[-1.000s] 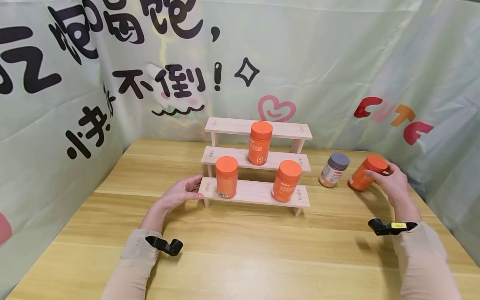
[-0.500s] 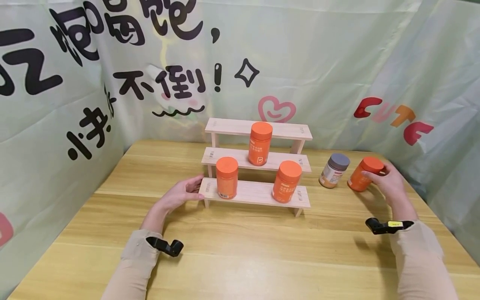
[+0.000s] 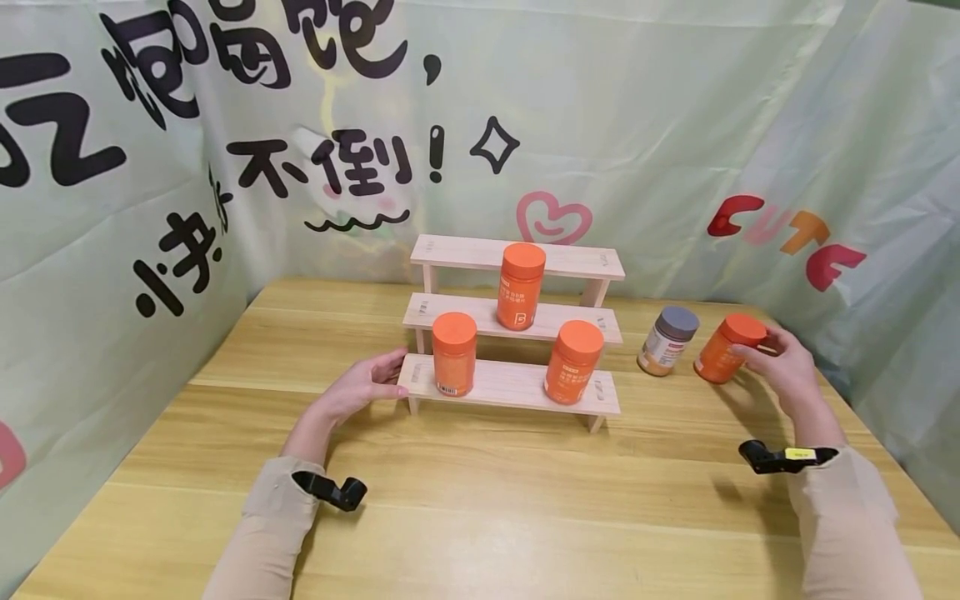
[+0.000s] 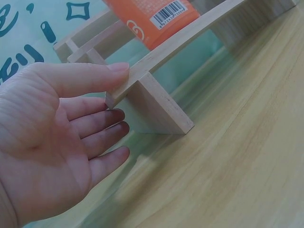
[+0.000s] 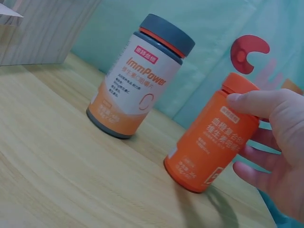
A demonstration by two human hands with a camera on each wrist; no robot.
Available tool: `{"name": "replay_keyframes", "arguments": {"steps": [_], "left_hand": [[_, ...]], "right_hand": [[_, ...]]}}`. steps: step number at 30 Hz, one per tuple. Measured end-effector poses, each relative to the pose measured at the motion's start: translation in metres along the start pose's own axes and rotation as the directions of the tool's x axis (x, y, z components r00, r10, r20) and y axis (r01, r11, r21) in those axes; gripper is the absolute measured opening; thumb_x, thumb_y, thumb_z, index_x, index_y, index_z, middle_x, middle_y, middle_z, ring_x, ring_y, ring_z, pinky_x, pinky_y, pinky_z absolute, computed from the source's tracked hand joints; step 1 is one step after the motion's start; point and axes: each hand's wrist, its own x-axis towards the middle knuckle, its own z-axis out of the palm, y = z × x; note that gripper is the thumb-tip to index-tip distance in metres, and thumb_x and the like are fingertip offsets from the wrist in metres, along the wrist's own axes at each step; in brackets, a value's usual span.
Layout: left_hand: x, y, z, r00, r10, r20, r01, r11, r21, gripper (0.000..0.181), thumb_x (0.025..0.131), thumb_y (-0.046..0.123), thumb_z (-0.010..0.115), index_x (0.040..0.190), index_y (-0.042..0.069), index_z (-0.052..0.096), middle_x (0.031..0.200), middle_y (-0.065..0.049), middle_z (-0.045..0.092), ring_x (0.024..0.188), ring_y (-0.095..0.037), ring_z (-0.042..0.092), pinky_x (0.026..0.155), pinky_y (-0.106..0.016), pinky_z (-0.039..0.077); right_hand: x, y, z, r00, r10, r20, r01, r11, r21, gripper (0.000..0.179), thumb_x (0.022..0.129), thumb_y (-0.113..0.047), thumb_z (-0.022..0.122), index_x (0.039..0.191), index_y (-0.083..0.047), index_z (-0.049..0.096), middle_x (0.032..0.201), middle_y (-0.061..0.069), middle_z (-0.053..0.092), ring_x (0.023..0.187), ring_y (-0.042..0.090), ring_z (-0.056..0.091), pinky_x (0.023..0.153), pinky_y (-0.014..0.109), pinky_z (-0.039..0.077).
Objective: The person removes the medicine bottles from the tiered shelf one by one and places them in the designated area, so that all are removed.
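Note:
A three-tier wooden display rack (image 3: 510, 383) stands mid-table. My left hand (image 3: 362, 389) is at the left end of its lowest shelf. In the left wrist view, the thumb lies on top of the board, with the fingers around its end. My right hand (image 3: 787, 367) holds an orange jar (image 3: 722, 354) on the table at the right. Its thumb (image 5: 259, 102) presses the jar's front just under the lid, the fingers behind. Left of that jar stands a grey-lidded jar (image 3: 664, 343), a small gap between them.
On the lowest shelf sit one orange jar (image 3: 454, 354) at left and another orange jar (image 3: 573, 362) at right. A third orange jar (image 3: 521, 287) stands on the middle shelf. A printed cloth backdrop (image 3: 637, 108) closes off the table's back and sides.
The held orange jar has shifted slightly left and stands a bit straighter. My right hand moved a little left, then back right. My left hand stays on the rack.

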Motion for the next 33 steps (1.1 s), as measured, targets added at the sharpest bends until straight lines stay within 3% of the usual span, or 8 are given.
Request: {"name": "replay_keyframes", "arguments": {"steps": [3, 6, 11, 15, 19, 23, 27, 33], "left_hand": [[0.0, 0.0, 0.0, 1.0, 0.001, 0.001, -0.001, 1.0, -0.006, 0.077, 0.085, 0.004, 0.062, 0.143, -0.01, 0.014, 0.147, -0.028, 0.018, 0.135, -0.041, 0.02, 0.11, -0.048, 0.018], [0.0, 0.001, 0.0, 1.0, 0.002, -0.002, -0.002, 1.0, -0.006, 0.077, 0.084, 0.004, 0.062, 0.143, -0.01, 0.015, 0.148, -0.028, 0.018, 0.135, -0.04, 0.02, 0.11, -0.048, 0.018], [0.0, 0.002, 0.0, 1.0, -0.005, -0.004, 0.005, 1.0, -0.004, 0.077, 0.085, 0.004, 0.062, 0.143, -0.01, 0.015, 0.148, -0.027, 0.018, 0.135, -0.04, 0.019, 0.11, -0.048, 0.017], [0.0, 0.002, 0.0, 1.0, -0.006, 0.0, 0.006, 1.0, -0.012, 0.077, 0.085, 0.004, 0.062, 0.143, -0.01, 0.014, 0.148, -0.027, 0.018, 0.135, -0.04, 0.019, 0.11, -0.048, 0.017], [0.0, 0.0, -0.001, 1.0, -0.006, 0.002, 0.006, 1.0, -0.012, 0.078, 0.085, 0.005, 0.063, 0.143, -0.01, 0.015, 0.148, -0.027, 0.018, 0.135, -0.04, 0.02, 0.11, -0.048, 0.017], [0.0, -0.001, -0.001, 1.0, -0.004, -0.001, 0.004, 1.0, -0.01, 0.078, 0.085, 0.005, 0.063, 0.143, -0.01, 0.015, 0.148, -0.027, 0.019, 0.135, -0.04, 0.02, 0.11, -0.048, 0.017], [-0.001, -0.001, 0.0, 1.0, -0.003, 0.001, 0.003, 1.0, -0.017, 0.077, 0.085, 0.005, 0.063, 0.143, -0.01, 0.015, 0.148, -0.027, 0.019, 0.135, -0.04, 0.02, 0.11, -0.048, 0.017], [-0.001, 0.001, 0.0, 1.0, -0.008, 0.001, 0.008, 1.0, -0.02, 0.077, 0.085, 0.005, 0.063, 0.143, -0.011, 0.015, 0.148, -0.027, 0.019, 0.135, -0.04, 0.02, 0.11, -0.048, 0.018]], "right_hand": [[0.004, 0.006, -0.006, 1.0, 0.004, -0.006, -0.004, 0.997, 0.071, 0.062, 0.083, -0.029, 0.069, 0.137, -0.022, 0.04, 0.105, -0.017, 0.047, 0.086, -0.008, 0.05, 0.067, 0.008, 0.048], [-0.002, -0.009, -0.008, 1.0, -0.01, -0.025, 0.013, 0.988, 0.152, 0.059, 0.084, -0.023, 0.068, 0.136, -0.013, 0.043, 0.103, -0.015, 0.05, 0.086, -0.005, 0.051, 0.066, 0.008, 0.048], [-0.019, -0.045, -0.006, 0.996, -0.067, -0.052, 0.082, 0.921, 0.381, 0.029, 0.083, -0.007, 0.068, 0.109, -0.016, 0.057, 0.092, -0.013, 0.061, 0.078, -0.004, 0.059, 0.063, 0.009, 0.049], [-0.027, -0.068, -0.008, 0.994, -0.107, -0.024, 0.107, 0.898, 0.426, 0.026, 0.084, -0.001, 0.064, 0.099, -0.02, 0.055, 0.088, -0.015, 0.064, 0.075, -0.006, 0.061, 0.064, 0.008, 0.049], [-0.028, -0.08, -0.01, 0.996, -0.088, -0.015, 0.087, 0.926, 0.366, 0.027, 0.086, -0.004, 0.063, 0.102, -0.023, 0.054, 0.089, -0.017, 0.062, 0.076, -0.007, 0.06, 0.064, 0.005, 0.047], [-0.026, -0.092, -0.007, 0.997, -0.073, -0.016, 0.075, 0.983, 0.17, 0.03, 0.088, -0.018, 0.063, 0.116, -0.023, 0.052, 0.095, -0.021, 0.057, 0.082, -0.01, 0.056, 0.07, 0.003, 0.044], [-0.024, -0.107, 0.0, 0.997, -0.076, -0.01, 0.075, 0.997, -0.01, 0.051, 0.089, -0.033, 0.06, 0.134, -0.016, 0.045, 0.099, -0.024, 0.052, 0.087, -0.011, 0.052, 0.075, 0.004, 0.042], [-0.02, -0.133, 0.017, 0.993, -0.112, 0.033, 0.112, 0.993, 0.027, 0.055, 0.089, -0.031, 0.06, 0.137, -0.009, 0.042, 0.1, -0.022, 0.054, 0.087, -0.008, 0.055, 0.074, 0.005, 0.045]]}}
